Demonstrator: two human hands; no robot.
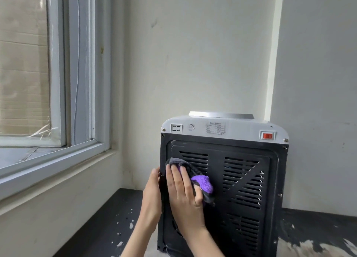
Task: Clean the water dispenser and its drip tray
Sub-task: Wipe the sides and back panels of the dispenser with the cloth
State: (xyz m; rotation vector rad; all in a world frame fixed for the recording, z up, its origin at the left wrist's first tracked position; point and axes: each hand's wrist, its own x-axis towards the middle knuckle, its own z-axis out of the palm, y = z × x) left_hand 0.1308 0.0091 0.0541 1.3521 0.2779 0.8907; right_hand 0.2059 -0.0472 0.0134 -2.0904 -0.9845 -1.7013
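**Rear Panel Wipe-Down: Handling Notes**

The water dispenser (224, 179) stood on a dark, paint-flecked surface (108, 224) in a wall corner, just right of a window (48, 83), w/ its back turned to the camera. The drip tray was not in view; presumably on the far (front) side.

Right hand (183, 191): fingers together and laid flat, pressing a grey-and-purple cloth (201, 181) against the black vented rear panel (241, 189), upper-left area. Thumb tucked over the cloth's lower edge.

Left hand (152, 197): fingers together, wrapped round the unit's left rear edge, bracing it. No pinch.

Handling, as judged:
- Unit: rigid plastic shell, no bottle seated on the top collar (221, 115), so prob. light and apt to slide or tip under wiping pressure. Brace at a side edge or corner, as the left hand did; avoid loading the vent slats.
- Vent slats: thin, likely flexible; press lightly. Pale smears along the panel rim suggested dust remained.
- Cloth: soft, bunched, conforms to ribs; could snag on slat edges.
- Red rocker switch (267, 135) and spec label (215, 128) on the white top band: wipe gently, keep moisture low.
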